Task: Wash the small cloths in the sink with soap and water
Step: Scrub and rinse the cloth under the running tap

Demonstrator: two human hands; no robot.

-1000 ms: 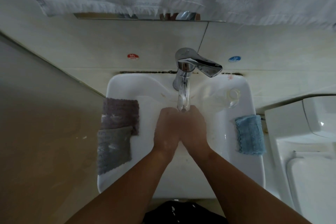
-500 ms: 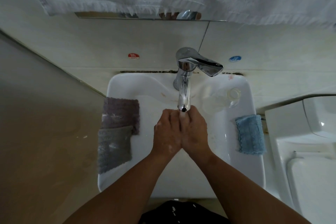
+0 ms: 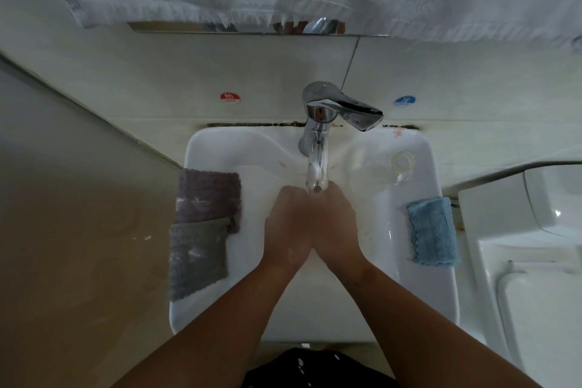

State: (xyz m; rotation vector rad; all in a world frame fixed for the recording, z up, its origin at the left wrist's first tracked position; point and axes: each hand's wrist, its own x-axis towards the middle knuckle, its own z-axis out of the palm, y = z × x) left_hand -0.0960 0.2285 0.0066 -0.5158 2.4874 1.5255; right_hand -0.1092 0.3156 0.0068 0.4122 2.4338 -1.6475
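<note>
Pose unchanged: left hand [image 3: 288, 227], right hand [image 3: 336, 224].

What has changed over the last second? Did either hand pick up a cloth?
Almost nothing. The left hand and right hand stay pressed together under the faucet spout, shifting only slightly; nothing was taken or let go. The purple cloth, grey cloth and blue cloth lie unmoved on the sink rim.
</note>
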